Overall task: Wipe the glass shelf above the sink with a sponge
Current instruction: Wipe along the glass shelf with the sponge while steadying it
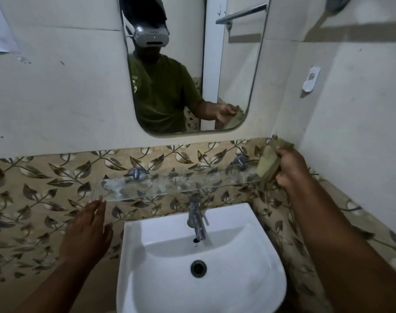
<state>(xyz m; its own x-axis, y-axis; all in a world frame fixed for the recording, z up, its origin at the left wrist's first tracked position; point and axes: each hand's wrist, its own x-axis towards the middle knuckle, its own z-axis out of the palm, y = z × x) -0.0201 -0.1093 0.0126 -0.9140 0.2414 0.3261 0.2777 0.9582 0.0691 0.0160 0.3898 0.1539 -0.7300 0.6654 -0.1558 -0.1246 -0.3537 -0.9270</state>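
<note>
**Sponge at the right end of the shelf**

Sponge (269,162), yellowish and worn, sits clutched in the right hand (290,167), fingers wrapped tight around it, at the right end of the glass shelf (181,185). Its lower edge meets the glass there. The shelf is fixed to the leaf-patterned tiles (46,177) on two metal brackets (136,172), with whitish smears across its surface. The left hand (86,229) is open and flat, holding nothing, fingertips just at the shelf's left front corner. Below are the chrome tap (197,219) and white sink (260,279). Above hangs the mirror (233,64).
</note>
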